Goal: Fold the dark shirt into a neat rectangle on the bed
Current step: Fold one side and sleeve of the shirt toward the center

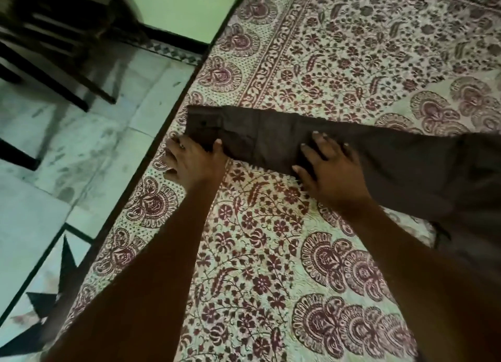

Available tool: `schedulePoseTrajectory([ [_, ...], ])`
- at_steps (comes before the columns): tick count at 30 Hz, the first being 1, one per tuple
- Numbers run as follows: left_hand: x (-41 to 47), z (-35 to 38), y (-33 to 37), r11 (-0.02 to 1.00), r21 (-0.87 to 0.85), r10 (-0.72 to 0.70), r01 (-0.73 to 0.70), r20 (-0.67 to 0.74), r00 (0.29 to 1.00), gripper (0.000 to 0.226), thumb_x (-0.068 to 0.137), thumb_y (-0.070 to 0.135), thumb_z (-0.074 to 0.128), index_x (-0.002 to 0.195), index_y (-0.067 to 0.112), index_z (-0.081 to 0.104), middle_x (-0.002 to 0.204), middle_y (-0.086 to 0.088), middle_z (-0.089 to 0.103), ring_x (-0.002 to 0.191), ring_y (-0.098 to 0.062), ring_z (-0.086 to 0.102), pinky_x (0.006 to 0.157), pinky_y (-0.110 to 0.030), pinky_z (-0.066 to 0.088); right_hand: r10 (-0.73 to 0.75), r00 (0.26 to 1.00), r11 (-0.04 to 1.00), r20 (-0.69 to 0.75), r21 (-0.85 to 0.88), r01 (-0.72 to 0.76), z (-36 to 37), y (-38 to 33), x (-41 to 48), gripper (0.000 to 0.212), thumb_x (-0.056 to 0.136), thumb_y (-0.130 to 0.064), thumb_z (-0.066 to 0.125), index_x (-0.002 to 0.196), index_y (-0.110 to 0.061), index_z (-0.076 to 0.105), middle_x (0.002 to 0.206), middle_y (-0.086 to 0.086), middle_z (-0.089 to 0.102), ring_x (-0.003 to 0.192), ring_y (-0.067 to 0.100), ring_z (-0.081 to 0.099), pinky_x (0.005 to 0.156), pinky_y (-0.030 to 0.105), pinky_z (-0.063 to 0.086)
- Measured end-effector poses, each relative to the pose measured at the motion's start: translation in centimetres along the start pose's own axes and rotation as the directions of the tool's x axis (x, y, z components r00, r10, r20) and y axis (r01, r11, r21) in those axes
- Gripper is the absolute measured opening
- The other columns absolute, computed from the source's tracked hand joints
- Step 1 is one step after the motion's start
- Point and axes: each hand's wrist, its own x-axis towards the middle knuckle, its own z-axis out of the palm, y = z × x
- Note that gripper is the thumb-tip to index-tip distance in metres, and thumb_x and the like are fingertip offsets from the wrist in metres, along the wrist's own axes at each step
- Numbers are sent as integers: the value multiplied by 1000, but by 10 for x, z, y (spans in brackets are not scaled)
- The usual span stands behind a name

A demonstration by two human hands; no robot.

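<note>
The dark brown shirt (271, 133) lies on the bed as a long narrow strip. It runs from near the bed's left edge to the right side of the view, where it widens and blurs. My left hand (195, 163) is at the strip's near left corner, with the thumb on the cloth and the fingers spread on the bedspread beside the shirt's end. My right hand (330, 171) presses flat on the middle of the strip with its fingers spread.
The bed carries a cream bedspread (271, 253) printed with maroon flowers. Its left edge runs diagonally close to the shirt's end. Beyond it is a pale tiled floor (81, 150) and a dark wooden chair (54, 36) at the upper left.
</note>
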Motion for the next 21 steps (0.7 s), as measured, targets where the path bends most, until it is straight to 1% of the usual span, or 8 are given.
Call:
schedulePoseTrajectory([
  [4, 18, -9, 6, 997, -73, -6, 5, -13, 1000, 71, 85, 44, 72, 140, 10, 42, 147, -16, 44, 138, -38, 38, 112, -56, 27, 341, 936, 935, 87, 69, -347, 4, -34, 17, 77, 101, -66, 30, 158, -16, 31, 167, 22, 17, 155, 42, 11, 121, 63, 16],
  [6, 23, -16, 14, 971, -230, -71, 72, 10, 997, 58, 86, 32, 74, 132, 8, 50, 136, -14, 58, 130, -32, 52, 108, -41, 38, 265, 956, 962, 123, 35, -271, 10, -45, 20, 78, 100, -68, 32, 158, -16, 31, 167, 23, 16, 154, 48, 8, 122, 63, 11],
  [9, 6, -23, 36, 894, -448, 17, 1, 37, 999, 29, 89, 17, 70, 117, 9, 70, 110, -5, 73, 92, -18, 71, 74, -14, 49, 141, 990, 919, -12, 373, -127, -9, -53, 23, 59, 102, -61, 40, 123, -12, 66, 137, 18, 57, 131, 37, 51, 112, 50, 41],
  [11, -31, -23, 56, 818, -545, 268, -183, 81, 960, 19, 90, 12, 71, 109, 13, 73, 108, 0, 70, 83, -7, 66, 74, -10, 55, 312, 949, 574, 51, 785, -232, -33, -50, 26, 62, 99, -65, 44, 97, -8, 71, 101, 7, 70, 96, 25, 68, 86, 38, 56],
  [14, -92, -2, 78, 652, -612, 641, -448, 129, 756, 15, 87, 12, 71, 102, 15, 72, 116, -5, 55, 103, -16, 57, 93, -25, 54, 337, 880, -69, 333, 942, -330, -71, -26, 27, 98, 85, -85, 43, 112, 6, 66, 106, 22, 70, 89, 32, 72, 77, 39, 61],
  [16, -128, 18, 87, 573, -576, 779, -583, 163, 605, 27, 81, 14, 66, 108, 15, 70, 118, -7, 55, 108, -27, 57, 96, -43, 51, 368, 832, -174, 415, 910, -377, -95, -7, 15, 64, 101, -56, 49, 102, 7, 65, 84, 15, 70, 67, 22, 70, 56, 26, 57],
  [18, -158, 30, 91, 561, -487, 817, -670, 197, 542, 49, 76, 25, 66, 124, 19, 61, 130, -7, 53, 117, -31, 52, 94, -48, 47, 497, 768, -120, 404, 908, -401, -108, 12, 0, 22, 104, -15, 53, 87, -4, 62, 53, -1, 67, 46, 9, 65, 40, 16, 46],
  [21, -188, 43, 92, 580, -262, 813, -771, 131, 567, 82, 66, 40, 61, 144, 22, 45, 149, -6, 40, 131, -32, 42, 102, -48, 39, 524, 705, -175, 477, 871, -459, -123, 50, -35, 18, 97, -9, 61, 112, -2, 68, 87, -1, 75, 81, 17, 73, 59, 18, 55],
])
